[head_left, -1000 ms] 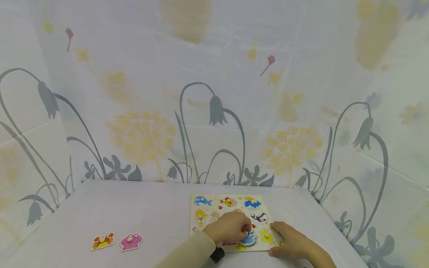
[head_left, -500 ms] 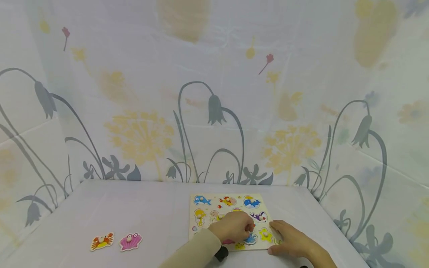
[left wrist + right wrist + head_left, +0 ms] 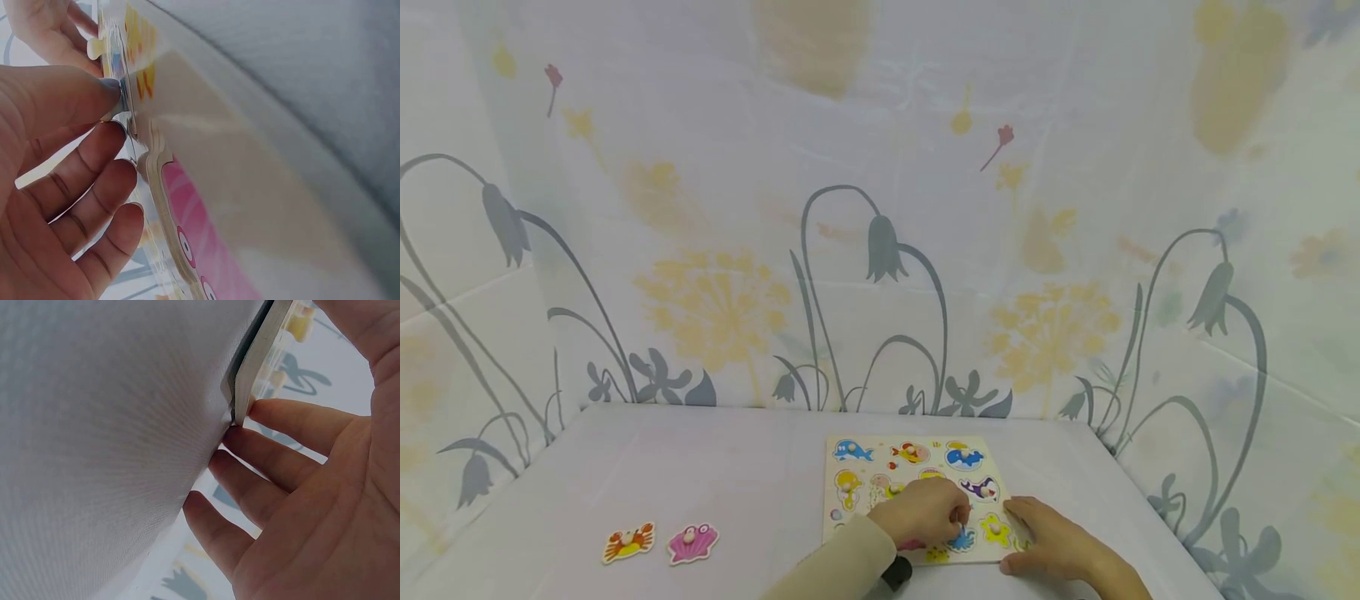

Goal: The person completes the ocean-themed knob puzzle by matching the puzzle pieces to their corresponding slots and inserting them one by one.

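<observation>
My left hand (image 3: pixel 925 510) is over the near part of a wooden knob puzzle board (image 3: pixel 868 442). Its thumb and index finger pinch the knob of a blue sea-creature puzzle piece (image 3: pixel 962 542), which lies at its matching spot; the knob is hidden by the fingers. In the left wrist view the other fingers spread above a pink recess (image 3: pixel 203 231) with printed eyes. Along the board's right edge rests my right hand (image 3: pixel 1063 546), fingers extended, thumb at the near corner. The right wrist view shows its index fingertip (image 3: pixel 259 407) touching the board's side.
A crab puzzle piece (image 3: pixel 628 542) and a pink shell puzzle piece (image 3: pixel 692 543) lie apart on the white tabletop (image 3: pixel 737 475) at the left. Other pieces sit in the board, among them a yellow starfish (image 3: pixel 996 529) and a blue whale (image 3: pixel 964 456). A patterned curtain (image 3: pixel 737 208) closes off the back.
The blue piece has shifted slightly right and settled over its spot on the board, with my left hand moving along with it. My right hand stays at the board's edge.
</observation>
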A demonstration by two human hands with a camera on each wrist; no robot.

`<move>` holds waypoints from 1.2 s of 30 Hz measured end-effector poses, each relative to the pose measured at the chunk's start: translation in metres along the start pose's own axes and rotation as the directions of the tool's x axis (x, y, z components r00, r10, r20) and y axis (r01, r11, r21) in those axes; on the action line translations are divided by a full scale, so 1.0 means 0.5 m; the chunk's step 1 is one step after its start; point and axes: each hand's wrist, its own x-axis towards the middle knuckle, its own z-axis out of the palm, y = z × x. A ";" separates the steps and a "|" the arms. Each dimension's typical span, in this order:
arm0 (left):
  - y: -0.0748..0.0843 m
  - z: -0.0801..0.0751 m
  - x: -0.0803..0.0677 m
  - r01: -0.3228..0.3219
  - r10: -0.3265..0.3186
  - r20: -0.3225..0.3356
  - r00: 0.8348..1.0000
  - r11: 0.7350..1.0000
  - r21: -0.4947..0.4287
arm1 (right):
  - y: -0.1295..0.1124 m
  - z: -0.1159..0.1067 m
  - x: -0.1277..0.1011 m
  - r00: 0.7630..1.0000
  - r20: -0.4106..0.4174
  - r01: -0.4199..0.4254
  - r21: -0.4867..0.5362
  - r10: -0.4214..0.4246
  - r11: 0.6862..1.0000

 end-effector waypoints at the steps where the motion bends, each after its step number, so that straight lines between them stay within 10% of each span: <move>1: -0.001 0.000 0.000 -0.004 0.004 0.000 1.000 1.000 0.002 | 0.000 0.000 0.000 1.000 0.001 -0.002 0.003 0.002 1.000; 14: -0.011 0.004 -0.012 -0.012 0.011 -0.013 1.000 1.000 -0.004 | -0.004 0.001 0.007 0.998 -0.001 -0.067 -0.018 0.067 0.998; 36: -0.045 -0.034 -0.169 -0.126 0.127 -0.067 0.990 0.992 0.015 | -0.004 0.011 0.007 0.992 -0.003 -0.124 -0.034 0.124 0.992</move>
